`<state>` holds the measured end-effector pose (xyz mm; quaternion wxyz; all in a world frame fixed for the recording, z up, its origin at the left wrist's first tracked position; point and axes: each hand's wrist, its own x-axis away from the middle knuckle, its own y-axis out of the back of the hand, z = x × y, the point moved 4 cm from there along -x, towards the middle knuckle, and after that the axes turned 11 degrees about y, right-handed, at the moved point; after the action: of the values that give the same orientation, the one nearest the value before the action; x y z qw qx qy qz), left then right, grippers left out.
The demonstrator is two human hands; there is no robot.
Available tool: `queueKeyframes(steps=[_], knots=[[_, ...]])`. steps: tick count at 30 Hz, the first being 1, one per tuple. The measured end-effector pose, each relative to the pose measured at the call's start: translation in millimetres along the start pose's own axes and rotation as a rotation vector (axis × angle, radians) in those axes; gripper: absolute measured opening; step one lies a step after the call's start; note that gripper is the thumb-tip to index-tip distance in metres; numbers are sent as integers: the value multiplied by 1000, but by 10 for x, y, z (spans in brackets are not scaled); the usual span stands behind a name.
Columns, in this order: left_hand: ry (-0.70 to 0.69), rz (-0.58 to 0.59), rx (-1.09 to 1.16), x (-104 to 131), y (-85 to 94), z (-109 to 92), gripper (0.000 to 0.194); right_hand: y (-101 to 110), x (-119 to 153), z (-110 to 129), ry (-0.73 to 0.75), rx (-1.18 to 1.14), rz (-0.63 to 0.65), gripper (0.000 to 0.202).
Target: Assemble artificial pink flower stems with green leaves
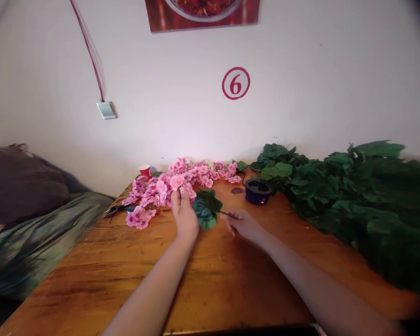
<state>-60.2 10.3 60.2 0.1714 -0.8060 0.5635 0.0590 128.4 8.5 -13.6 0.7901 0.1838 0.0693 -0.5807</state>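
Pinches pink blossoms (177, 182) between thumb and fingers of the left hand (186, 220), just left of the middle of the frame. Grips the thin stem of a leaf sprig (206, 210) with the fingertips of the right hand (241, 224), right of centre, the green leaves pointing toward the left hand, between both hands. Rests more pink flowers (203, 175) beyond, across the desk (133, 275). Shows a red and white cup (144, 172) behind the flowers and a black-handled tool (115, 210) at the desk's left edge. Sets a small dark blue pot (257, 192), red light glowing, near the right hand. Heaps green foliage (378, 200) along the right side of the frame.
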Motion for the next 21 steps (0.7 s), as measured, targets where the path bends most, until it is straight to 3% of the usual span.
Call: queueKeyframes(steps=[2,7,11,15,18,21], knots=[[42,-80,33,110,-8,1,44,56,-29,17,57,-36,-115,42],[-10,51,100,313,-156,-40,47,188,-42,113,131,-143,-328,43],[32,-48,126,288,-132,22,37,274,4,159,128,-100,-427,42],[188,-154,202,177,-77,121,25,291,55,206,141,-117,-504,39],[269,-191,264,108,-58,179,20,270,86,470,248,-188,-566,34],[324,-152,285,67,-71,230,22,332,186,1042,422,-316,-633,25]])
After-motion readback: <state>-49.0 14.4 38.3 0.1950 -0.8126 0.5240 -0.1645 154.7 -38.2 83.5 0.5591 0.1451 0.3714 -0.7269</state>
